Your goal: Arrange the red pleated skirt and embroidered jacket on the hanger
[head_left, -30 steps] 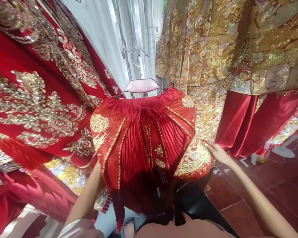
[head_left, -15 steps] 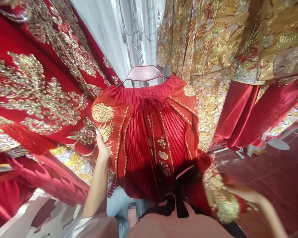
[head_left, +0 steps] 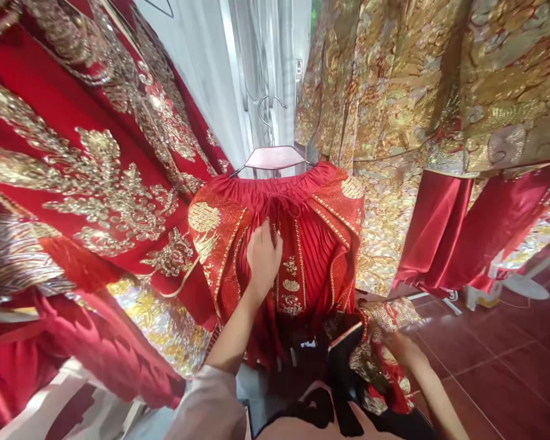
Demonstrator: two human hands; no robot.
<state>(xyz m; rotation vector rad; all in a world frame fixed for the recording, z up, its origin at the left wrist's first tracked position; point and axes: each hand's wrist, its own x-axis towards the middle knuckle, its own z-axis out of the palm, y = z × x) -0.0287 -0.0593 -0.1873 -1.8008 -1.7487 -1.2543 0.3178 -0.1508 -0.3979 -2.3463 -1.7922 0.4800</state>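
Embroidered robes crowd both sides while the left hand (head_left: 263, 256) presses flat on the soft pleated skirt (head_left: 302, 244), the right hand (head_left: 401, 348) pinching its heavy-looking hem (head_left: 380, 342) lower right.

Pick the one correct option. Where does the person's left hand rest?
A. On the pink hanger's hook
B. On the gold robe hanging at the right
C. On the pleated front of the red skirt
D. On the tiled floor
C: the left hand lies flat on the pleats of the red skirt, below its drawstring waistband.
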